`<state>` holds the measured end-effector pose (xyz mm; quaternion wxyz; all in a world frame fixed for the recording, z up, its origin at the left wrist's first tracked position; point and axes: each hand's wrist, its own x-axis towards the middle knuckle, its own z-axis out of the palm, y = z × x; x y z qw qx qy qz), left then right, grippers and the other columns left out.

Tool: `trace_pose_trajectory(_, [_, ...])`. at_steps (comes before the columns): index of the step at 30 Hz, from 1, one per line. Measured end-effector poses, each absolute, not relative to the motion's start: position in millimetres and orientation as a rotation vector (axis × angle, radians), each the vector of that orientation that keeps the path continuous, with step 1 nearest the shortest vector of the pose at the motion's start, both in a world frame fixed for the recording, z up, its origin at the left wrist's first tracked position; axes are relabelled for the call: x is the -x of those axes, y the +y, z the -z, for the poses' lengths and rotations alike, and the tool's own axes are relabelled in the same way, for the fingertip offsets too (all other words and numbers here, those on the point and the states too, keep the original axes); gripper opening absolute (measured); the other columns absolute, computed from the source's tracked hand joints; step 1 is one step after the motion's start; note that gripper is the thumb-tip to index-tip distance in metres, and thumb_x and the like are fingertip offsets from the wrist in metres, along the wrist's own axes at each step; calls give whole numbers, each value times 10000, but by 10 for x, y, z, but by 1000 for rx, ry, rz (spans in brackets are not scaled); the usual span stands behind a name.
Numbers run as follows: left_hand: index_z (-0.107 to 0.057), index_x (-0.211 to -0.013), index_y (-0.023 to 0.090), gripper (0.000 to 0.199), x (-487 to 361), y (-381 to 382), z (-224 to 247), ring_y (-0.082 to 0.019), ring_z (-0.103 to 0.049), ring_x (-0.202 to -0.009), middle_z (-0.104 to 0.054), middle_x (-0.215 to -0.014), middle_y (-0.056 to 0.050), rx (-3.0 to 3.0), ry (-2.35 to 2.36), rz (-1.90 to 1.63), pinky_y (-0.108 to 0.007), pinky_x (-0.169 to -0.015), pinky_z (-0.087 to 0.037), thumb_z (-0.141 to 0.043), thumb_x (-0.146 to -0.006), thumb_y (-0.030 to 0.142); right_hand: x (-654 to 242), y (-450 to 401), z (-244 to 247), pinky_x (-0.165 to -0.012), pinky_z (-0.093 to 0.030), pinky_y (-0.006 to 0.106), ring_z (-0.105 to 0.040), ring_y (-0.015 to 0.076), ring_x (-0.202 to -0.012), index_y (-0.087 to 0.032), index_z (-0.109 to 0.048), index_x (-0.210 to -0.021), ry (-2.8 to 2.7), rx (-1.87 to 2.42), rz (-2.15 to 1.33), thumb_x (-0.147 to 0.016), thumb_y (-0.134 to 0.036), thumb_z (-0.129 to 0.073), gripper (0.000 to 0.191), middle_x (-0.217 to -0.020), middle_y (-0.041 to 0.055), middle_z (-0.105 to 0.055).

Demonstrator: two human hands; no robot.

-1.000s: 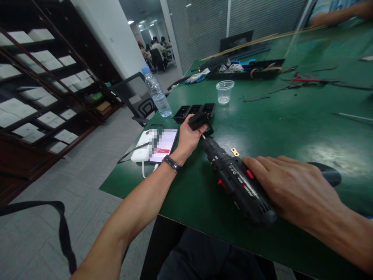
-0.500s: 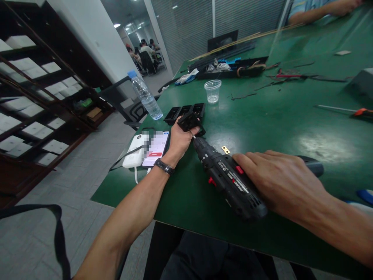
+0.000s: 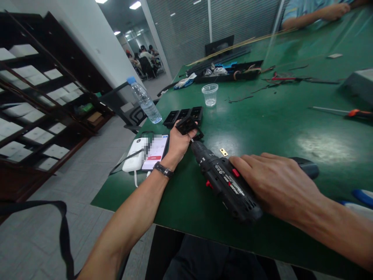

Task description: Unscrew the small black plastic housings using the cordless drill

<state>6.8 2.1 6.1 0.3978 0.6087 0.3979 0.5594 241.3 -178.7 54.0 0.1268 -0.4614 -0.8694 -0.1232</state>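
My left hand [image 3: 179, 140] grips a small black plastic frame [image 3: 186, 125] above the near left part of the green table. My right hand [image 3: 276, 182] is wrapped round the handle of a black cordless drill [image 3: 224, 177] with red switches. The drill lies on its side in the air, its chuck pointing at the frame. The bit reaches the frame's near side; whether it sits in a screw is too small to tell. A small brass plate [image 3: 223, 152] with two holes rests on the table beside the drill. Just beyond my left hand stand three black open boxes [image 3: 183, 115].
A white power bank [image 3: 135, 153] and a phone [image 3: 155, 149] lie left of my wrist. A water bottle [image 3: 145, 101] and a clear plastic cup [image 3: 210, 95] stand farther back. A screwdriver [image 3: 358, 114] lies at right. Across the table a person's forearm [image 3: 309, 17] rests.
The view has shifted slightly, so the table's far items sit a little left and the nearer ones lower. Both hands keep their hold, and the drill still points at the black frame.
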Motion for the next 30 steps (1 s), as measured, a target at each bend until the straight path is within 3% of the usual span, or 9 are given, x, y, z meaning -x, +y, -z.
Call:
trace_pose_trajectory(5, [-740, -1063, 206, 443, -48, 72, -9, -272, -735, -1120, -799, -1152, -75, -1571, 1030, -1440, -454, -1023, -586, -935, -723, 413, -2437, -1787, -504, -585, -381, 365, -677, 279, -622, -206, -612, -1001, -2522, 1319, 371, -740, -55, -632, 302, -776, 53, -713])
trace_pose_trajectory(14, [-696, -1080, 211, 373, -35, 115, 44, -236, -719, -1055, -783, -1121, -53, -1579, 1025, -1467, -396, -967, -579, -891, -773, 289, -2461, -1759, -469, -585, -440, 363, -688, 264, -621, -171, -638, -1143, -2538, 1260, 425, -766, -13, -594, 411, -777, 32, -703])
trace_pose_trajectory(30, [-656, -1033, 213, 301, -13, 131, 31, -209, -702, -1003, -760, -1048, -25, -1685, 1068, -1512, -336, -895, -559, -855, -809, 234, -2463, -1738, -436, -574, -435, 376, -684, 283, -622, -166, -617, -1191, -2530, 1232, 504, -759, -62, -608, 445, -759, 28, -673])
